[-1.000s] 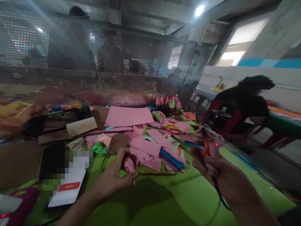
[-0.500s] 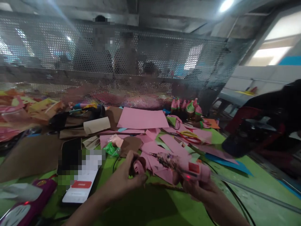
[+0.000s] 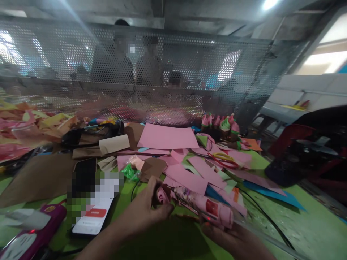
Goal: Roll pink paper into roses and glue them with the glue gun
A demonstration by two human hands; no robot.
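My left hand [image 3: 151, 204] is closed around a small pink paper roll [image 3: 162, 195], a spiral held between thumb and fingers. In my right hand [image 3: 225, 231] lies a pink hot glue gun [image 3: 207, 206] with a red patch and a small red light on its side. Its nozzle points left and reaches the edge of the paper roll; whether it touches the paper I cannot tell. Part of my right hand's fingers is hidden behind the gun's body. Both hands are just above the green table [image 3: 151, 242].
A lit phone [image 3: 94, 213] and a purple power strip [image 3: 40, 227] lie left. Behind the hands are pink paper sheets [image 3: 168, 136], red-and-yellow scissors [image 3: 222, 160] and small pink-and-green paper figures [image 3: 225, 124]. A black cable [image 3: 267, 213] runs right. Beyond the perforated screen [image 3: 189, 65] are people.
The glue gun has moved left and its nozzle has come up to the paper roll. My left hand keeps its grip on the roll. The view has shifted slightly.
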